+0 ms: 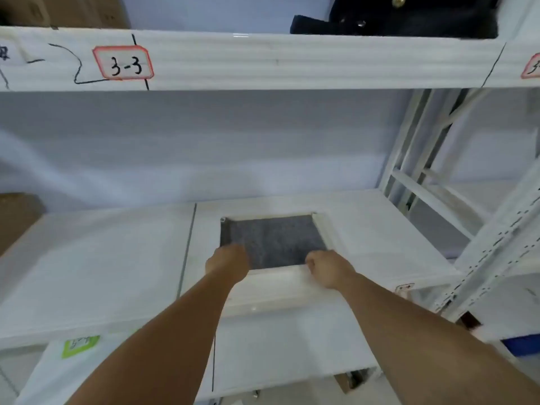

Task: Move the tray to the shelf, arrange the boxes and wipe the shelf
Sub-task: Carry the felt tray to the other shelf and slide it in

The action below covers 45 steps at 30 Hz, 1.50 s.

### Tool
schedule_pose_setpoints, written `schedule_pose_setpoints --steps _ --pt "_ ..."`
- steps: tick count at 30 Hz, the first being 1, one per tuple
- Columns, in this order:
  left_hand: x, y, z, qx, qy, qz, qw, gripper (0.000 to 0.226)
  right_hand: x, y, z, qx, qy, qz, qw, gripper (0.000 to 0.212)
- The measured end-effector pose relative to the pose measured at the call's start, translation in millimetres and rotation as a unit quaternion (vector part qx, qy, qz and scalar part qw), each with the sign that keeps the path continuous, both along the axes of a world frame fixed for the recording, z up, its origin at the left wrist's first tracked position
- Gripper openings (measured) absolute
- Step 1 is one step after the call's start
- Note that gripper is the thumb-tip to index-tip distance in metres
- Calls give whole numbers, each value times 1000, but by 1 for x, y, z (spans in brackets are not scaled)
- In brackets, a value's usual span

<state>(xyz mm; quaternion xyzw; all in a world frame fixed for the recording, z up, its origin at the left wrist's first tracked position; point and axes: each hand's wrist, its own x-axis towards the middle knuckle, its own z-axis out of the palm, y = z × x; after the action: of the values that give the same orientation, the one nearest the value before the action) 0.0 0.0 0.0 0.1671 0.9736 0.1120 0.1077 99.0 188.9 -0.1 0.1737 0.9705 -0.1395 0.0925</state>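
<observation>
A white-rimmed tray with a grey felt bottom lies flat on the white shelf, right of the shelf's seam. My left hand grips the tray's near-left corner, fingers curled over the rim. At the near-right part of the front rim, my right hand is closed on the edge. Both forearms reach in from below. A brown cardboard box stands at the far left of the same shelf, partly cut off.
The upper shelf beam carries a label reading 3-3; cardboard boxes and a dark bag sit above it. White rack uprights stand at the right. A lower shelf level shows below, with a green label.
</observation>
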Motion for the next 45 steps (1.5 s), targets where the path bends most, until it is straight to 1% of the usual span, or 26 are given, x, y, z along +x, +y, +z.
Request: schedule_pose_setpoints --steps 2,4,6,9,12,16,20,22,25,28,31,33,36,39,42,45 --pt "-11 -1 -6 1 6 26 1000 24 -7 6 -6 27 30 -46 998 33" --pt "-18 -1 -12 -18 17 24 999 22 -13 12 -14 45 46 -69 996 32" --pt "-25 0 -16 -15 18 26 999 23 -21 19 -21 44 53 -80 994 31" --pt "-38 0 -22 30 14 62 998 18 -31 30 -31 40 63 -101 992 31" --pt "-43 2 -29 96 13 109 989 16 -41 40 -38 37 61 -112 991 36" --pt "-46 5 -36 152 11 158 976 14 -50 48 -50 -11 63 -150 987 42" --pt "-49 10 -44 170 16 170 970 20 -53 59 -61 -90 114 -171 974 49" --pt "-48 13 -46 186 7 197 963 18 -54 66 -63 -121 140 -183 966 53" --pt "-46 12 -49 192 -9 250 949 17 -54 76 -64 -146 145 -203 957 58" --pt "-40 14 -51 177 -37 281 942 20 -53 85 -64 -149 124 -221 956 51" --pt "-36 16 -57 172 -36 283 943 20 -52 90 -66 -141 116 -240 954 33" --pt "-35 16 -59 199 -49 302 931 19 -48 91 -67 -140 103 -253 952 27" --pt "-34 19 -59 253 -93 347 898 24 -39 95 -65 -145 86 -269 948 28" --pt "-31 25 -54 322 -135 369 861 33 -29 101 -61 -171 99 -284 938 30" --pt "-27 38 -44 389 -168 322 847 32 -12 110 -57 -215 140 -330 909 35" --pt "-22 57 -28 435 -201 270 835 33 8 116 -52 -225 185 -374 881 39"
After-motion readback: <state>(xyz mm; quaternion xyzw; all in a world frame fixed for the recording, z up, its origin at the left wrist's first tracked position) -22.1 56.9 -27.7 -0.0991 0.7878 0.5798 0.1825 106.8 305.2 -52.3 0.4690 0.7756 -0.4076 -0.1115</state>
